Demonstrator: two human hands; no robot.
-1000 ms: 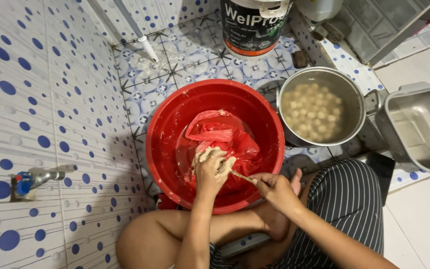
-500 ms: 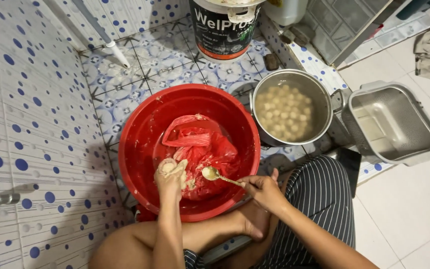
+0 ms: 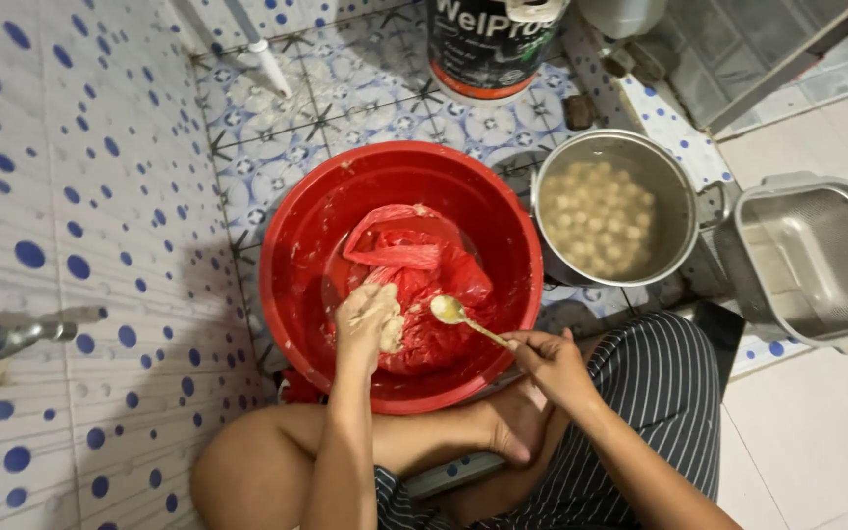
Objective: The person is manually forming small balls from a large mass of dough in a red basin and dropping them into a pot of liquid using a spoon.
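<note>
The left hand (image 3: 370, 322) is closed around a lump of pale paste (image 3: 392, 332), down in the red bag (image 3: 424, 294) inside 1 red tub (image 3: 291, 245). Much of the paste is hidden by the fingers. At 3 o'clock, the right hand (image 3: 547, 361) pinches 1 spoon (image 3: 463, 319). At 1 o'clock, 1 pot (image 3: 674, 196) holds many pale balls (image 3: 596, 211), too blurry to count. The metal tray (image 3: 812, 260) touches the picture's right edge.

Over the red basin (image 3: 287, 245), the left hand (image 3: 370, 322) is clenched into a fist. The right hand (image 3: 552, 365), at the basin's near rim, pinches with fingertips.
</note>
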